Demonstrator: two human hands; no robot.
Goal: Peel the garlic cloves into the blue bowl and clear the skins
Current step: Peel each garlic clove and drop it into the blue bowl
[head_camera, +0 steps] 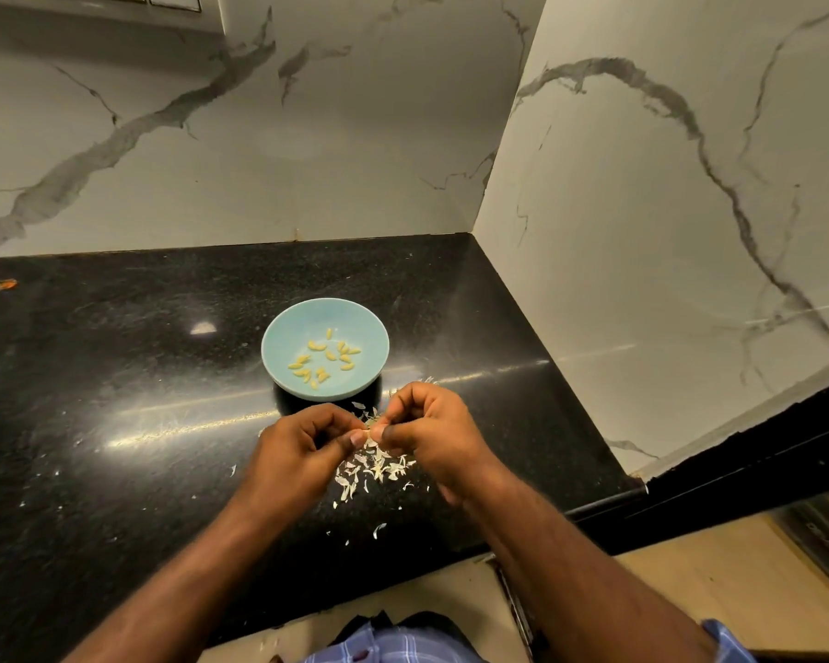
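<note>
black counter [116,375], hands pinching garlic clove [370,429]

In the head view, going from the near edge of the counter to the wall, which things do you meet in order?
Loose skins on the black counter → both hands pinching a clove, left hand, right hand → blue bowl with peeled cloves → marble wall.

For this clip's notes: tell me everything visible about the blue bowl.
The bowl is pale blue, round and shallow, with a smooth matte look, perhaps ceramic or plastic. It stands upright on the black speckled counter, near the marble corner, just beyond both hands. Inside lie about a dozen small yellowish peeled cloves, scattered loosely over its bottom. No skins show inside it. Neither hand touches it; the pile of skins lies on the counter on its near side.
</note>
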